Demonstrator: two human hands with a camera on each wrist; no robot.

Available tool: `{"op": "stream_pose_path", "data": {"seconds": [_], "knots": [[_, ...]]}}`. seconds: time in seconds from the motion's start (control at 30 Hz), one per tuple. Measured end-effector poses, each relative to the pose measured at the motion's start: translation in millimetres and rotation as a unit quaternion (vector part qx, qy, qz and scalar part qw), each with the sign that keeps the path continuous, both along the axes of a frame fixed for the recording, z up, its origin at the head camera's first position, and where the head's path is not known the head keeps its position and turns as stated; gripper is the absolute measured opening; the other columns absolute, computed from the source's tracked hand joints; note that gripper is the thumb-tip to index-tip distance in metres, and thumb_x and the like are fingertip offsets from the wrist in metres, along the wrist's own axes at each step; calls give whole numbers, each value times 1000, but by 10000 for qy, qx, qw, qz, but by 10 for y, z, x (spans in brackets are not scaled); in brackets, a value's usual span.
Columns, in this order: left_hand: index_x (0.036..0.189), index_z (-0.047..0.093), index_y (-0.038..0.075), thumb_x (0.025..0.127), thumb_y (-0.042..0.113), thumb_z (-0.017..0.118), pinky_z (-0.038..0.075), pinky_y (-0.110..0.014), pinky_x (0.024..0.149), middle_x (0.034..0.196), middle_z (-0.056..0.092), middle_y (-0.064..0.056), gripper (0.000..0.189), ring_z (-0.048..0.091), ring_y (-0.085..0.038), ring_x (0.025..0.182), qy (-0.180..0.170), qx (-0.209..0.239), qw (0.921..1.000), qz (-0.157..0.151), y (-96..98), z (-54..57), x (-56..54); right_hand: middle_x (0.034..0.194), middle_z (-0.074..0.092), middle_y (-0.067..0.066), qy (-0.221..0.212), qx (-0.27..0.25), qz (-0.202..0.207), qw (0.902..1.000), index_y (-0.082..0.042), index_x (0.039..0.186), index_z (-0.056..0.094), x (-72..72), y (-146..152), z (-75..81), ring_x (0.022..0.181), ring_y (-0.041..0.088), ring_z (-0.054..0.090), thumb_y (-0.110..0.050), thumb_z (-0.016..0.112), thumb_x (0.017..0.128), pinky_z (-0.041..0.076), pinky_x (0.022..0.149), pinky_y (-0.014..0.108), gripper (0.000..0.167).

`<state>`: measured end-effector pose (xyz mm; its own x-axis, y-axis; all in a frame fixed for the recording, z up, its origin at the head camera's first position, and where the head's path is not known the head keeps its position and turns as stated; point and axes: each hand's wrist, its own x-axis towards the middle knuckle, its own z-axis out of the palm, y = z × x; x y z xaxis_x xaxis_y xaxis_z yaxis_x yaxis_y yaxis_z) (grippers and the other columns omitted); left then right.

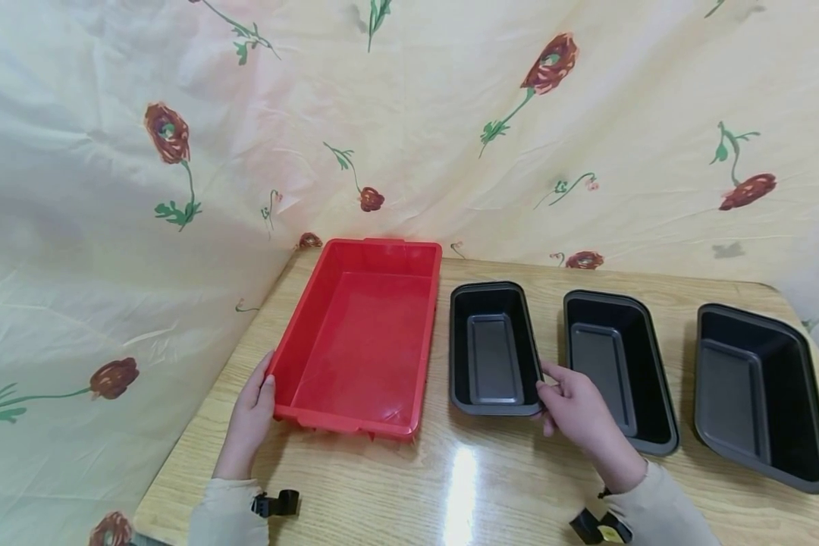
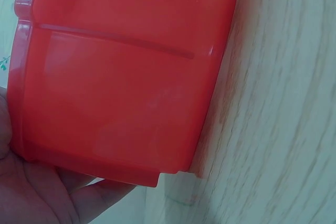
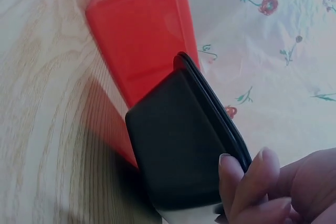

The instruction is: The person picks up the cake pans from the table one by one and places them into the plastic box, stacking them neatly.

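A red plastic tray [image 1: 371,341] lies on the left part of the table. My left hand [image 1: 251,409] grips its left rim near the front corner, thumb on the rim and fingers along the outer wall. To the tray's right is a black loaf pan [image 1: 494,360], its inside bare. My right hand [image 1: 578,411] pinches that pan's rim at the front right corner. In the right wrist view, the pan's dark outer wall [image 3: 173,145] stands in front of the red tray, the fingertips at its rim.
A second black loaf pan [image 1: 600,364] stands just right of my right hand, and a third loaf pan [image 1: 730,394] is farther right. Wooden tabletop [image 1: 355,493] shows in front. Flowered cloth [image 1: 416,114] hangs behind and along the left side.
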<state>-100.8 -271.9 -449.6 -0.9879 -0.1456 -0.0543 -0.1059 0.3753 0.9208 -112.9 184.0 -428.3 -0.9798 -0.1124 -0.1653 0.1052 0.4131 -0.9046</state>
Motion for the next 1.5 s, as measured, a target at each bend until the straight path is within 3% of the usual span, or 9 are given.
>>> {"op": "stream_pose_path", "data": {"seconds": [0.23,0.47,0.93,1.5], "knots": [[156,24,11,106,17,34,36,-54,105,154,28,-17,51,34,-38,134,36,-31,10000,12,0,-12,-3,67,66,18,-259,-450,-80,9986,16,146,21,15,41,18,45,18,58,-4,45,101,47,42,28,55],[155,25,12,106,17,35,36,-54,105,154,29,-17,50,34,-38,133,33,-44,10000,52,-3,-22,-5,73,68,20,-371,-567,-38,9977,15,147,20,43,74,32,50,19,61,-6,45,103,49,46,27,56],[155,26,12,106,16,35,39,-53,103,153,31,-18,50,37,-38,131,22,-21,9999,107,-1,-33,-18,71,67,22,-22,-743,-178,9971,15,147,21,107,124,152,52,18,63,-5,45,103,49,45,26,54],[155,24,10,106,16,34,38,-54,104,153,30,-18,50,36,-39,131,-11,-34,10000,89,-4,-30,-16,69,68,16,-1,-866,-116,9962,11,149,21,120,121,337,54,20,63,-12,45,104,50,48,28,56]]}}
